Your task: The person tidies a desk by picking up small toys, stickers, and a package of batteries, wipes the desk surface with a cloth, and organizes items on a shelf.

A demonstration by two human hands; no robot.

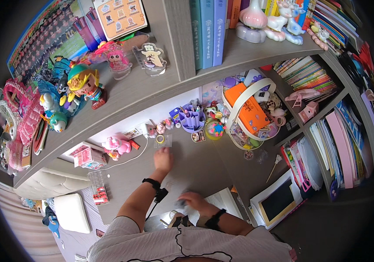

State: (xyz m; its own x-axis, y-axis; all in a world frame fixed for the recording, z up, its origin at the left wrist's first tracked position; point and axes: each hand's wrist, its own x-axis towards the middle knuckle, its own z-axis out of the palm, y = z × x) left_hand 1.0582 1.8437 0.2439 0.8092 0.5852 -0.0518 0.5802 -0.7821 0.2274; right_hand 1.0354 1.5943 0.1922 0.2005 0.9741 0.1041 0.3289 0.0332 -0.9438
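My left hand (163,159) reaches across the grey desk (203,163) to a small clear bag (167,140) with a yellow ring-shaped roll in it; its fingertips are at the bag's lower edge. Whether they grip it I cannot tell. My right hand (195,200) is lower, near my body, over the desk's front part. It is blurred and holds a dark grey thing (182,200), perhaps a cloth. Black straps are around both wrists. Near the back wall stand a purple pen holder (191,121) and several small pink figures (160,128).
A white basket (236,140) with an orange box stands at the back right. Pink toys (116,144), a white cable (131,159) and a clear case (98,188) with red items lie left. A shelf board (134,88) overhangs the desk. An open drawer (236,204) is near my body.
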